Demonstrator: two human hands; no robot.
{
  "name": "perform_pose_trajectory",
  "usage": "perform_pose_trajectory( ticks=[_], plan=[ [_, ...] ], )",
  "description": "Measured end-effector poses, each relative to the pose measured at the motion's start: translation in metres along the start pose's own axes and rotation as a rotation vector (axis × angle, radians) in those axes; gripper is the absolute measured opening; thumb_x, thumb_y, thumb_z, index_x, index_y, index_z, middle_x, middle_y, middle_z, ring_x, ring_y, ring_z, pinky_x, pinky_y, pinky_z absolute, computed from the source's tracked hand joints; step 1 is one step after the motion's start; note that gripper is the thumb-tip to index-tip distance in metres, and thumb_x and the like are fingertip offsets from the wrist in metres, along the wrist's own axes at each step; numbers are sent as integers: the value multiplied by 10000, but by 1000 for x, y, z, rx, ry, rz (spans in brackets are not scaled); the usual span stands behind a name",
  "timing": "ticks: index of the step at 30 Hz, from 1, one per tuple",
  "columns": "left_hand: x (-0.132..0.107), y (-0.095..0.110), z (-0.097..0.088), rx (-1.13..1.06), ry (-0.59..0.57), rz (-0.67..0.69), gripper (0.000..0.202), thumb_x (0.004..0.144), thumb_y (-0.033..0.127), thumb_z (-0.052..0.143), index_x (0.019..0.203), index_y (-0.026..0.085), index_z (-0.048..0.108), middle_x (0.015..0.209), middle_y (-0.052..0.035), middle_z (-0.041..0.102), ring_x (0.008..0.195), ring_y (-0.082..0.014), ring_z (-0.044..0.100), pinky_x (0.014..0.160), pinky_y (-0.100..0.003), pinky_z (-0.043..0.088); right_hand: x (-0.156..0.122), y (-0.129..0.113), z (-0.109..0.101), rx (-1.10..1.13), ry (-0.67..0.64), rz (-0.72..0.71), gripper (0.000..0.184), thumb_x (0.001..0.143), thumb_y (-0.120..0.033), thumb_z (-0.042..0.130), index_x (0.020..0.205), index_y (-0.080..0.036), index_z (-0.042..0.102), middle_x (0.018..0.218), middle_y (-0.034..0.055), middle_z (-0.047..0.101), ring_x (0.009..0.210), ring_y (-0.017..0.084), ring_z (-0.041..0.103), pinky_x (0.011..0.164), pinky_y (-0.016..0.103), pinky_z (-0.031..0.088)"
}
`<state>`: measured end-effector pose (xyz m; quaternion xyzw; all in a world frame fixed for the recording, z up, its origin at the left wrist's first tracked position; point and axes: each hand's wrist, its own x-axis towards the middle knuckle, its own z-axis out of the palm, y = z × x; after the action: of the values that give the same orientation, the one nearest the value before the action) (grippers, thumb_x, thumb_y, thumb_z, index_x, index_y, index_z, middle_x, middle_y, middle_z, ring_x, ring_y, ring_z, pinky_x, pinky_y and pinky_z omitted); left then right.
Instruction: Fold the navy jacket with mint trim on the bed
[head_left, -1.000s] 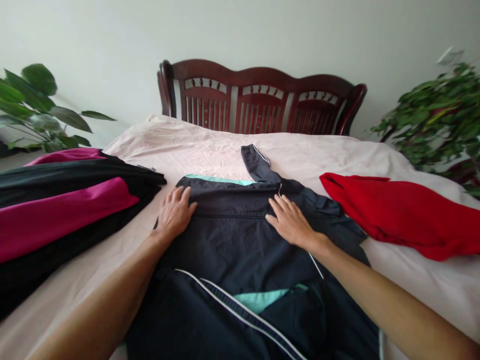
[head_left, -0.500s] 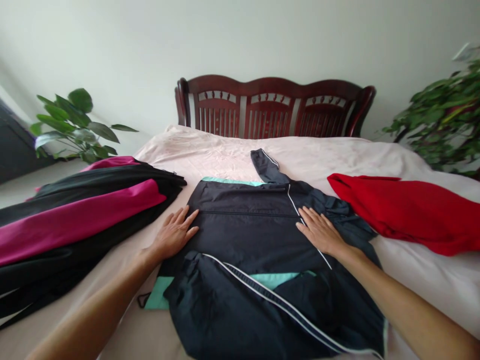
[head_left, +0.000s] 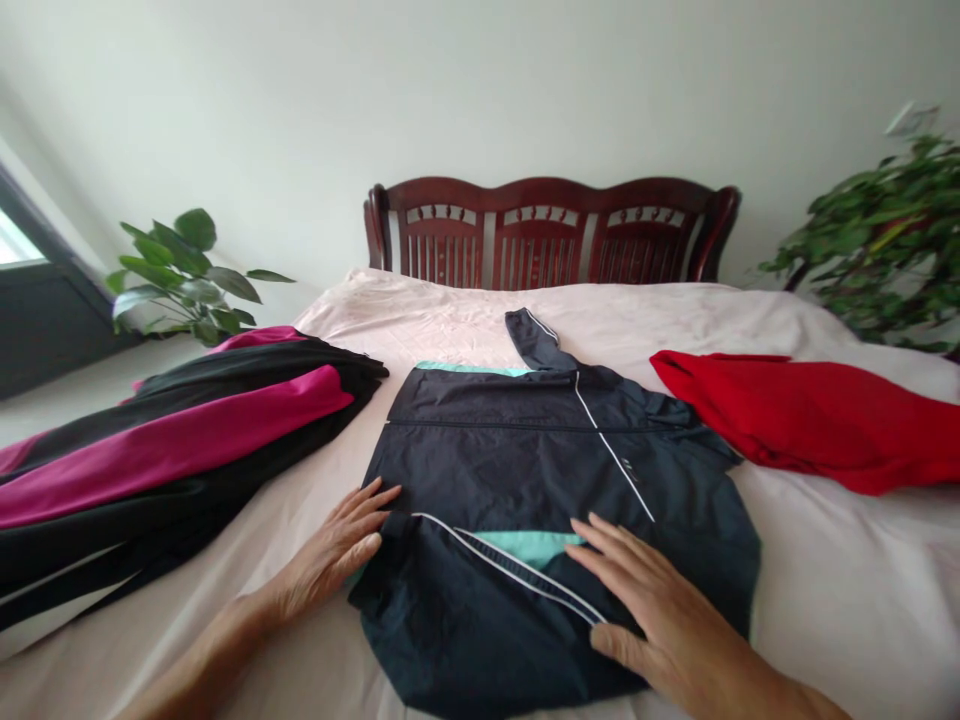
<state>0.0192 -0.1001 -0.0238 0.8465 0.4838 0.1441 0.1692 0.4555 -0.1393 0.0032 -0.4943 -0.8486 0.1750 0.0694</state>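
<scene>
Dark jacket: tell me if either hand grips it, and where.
Nothing appears held: left hand and right hand are open at the dark jacket.

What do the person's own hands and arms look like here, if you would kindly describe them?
The left hand and the right hand are both ungloved, with slender fingers and no ring or marking that I can make out. The left forearm is bare as far as it shows, and no sleeve, watch or bracelet is visible on either arm.
</scene>
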Motion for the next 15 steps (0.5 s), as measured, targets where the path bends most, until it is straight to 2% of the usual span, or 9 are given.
perform_pose_trajectory(
  ticks=[3,5,7,10,13,15],
  plan=[
    [-16,7,2,30,-23,60,444,959,429,537,1389,324,578,1596,-27,389,1502,-299,279,1218,-537,264,-14,-3,15,-16,7,-12,739,819,-445,705,1502,-350,439,1623,0,317,1495,315,269,1208,530,289],
    [-28,10,3,73,-21,93,452,929,404,585,1373,318,589,1601,-42,382,1498,-314,289,1209,-549,278,-21,-3,22,-39,33,-1,813,755,-317,735,1508,-345,429,1623,0,320,1485,313,293,1208,510,300],
    [-41,14,2,100,23,126,469,913,346,594,1381,327,571,1584,-45,416,1481,-311,330,1198,-546,307,-29,-4,26,-73,87,21,846,733,-223,695,1519,-341,409,1623,0,321,1471,301,326,1201,486,322],
    [-55,26,-4,97,96,203,498,866,256,605,1352,357,579,1546,-21,477,1425,-291,429,1174,-490,377,-39,-8,25,-113,128,26,862,739,-180,637,1537,-357,365,1604,-6,362,1439,280,382,1176,462,366],
    [-62,34,-9,113,55,243,537,838,203,589,1348,372,582,1511,-4,520,1346,-268,523,1127,-404,449,-46,-13,20,-128,105,26,870,732,-155,591,1546,-342,345,1557,10,438,1390,267,444,1141,456,412],
    [-62,31,-7,137,51,221,566,843,145,540,1357,377,581,1461,5,571,1289,-238,575,1104,-346,469,-48,-16,15,-141,77,3,846,692,-83,532,1497,-321,430,1499,13,510,1347,243,490,1126,429,426]
  ],
)
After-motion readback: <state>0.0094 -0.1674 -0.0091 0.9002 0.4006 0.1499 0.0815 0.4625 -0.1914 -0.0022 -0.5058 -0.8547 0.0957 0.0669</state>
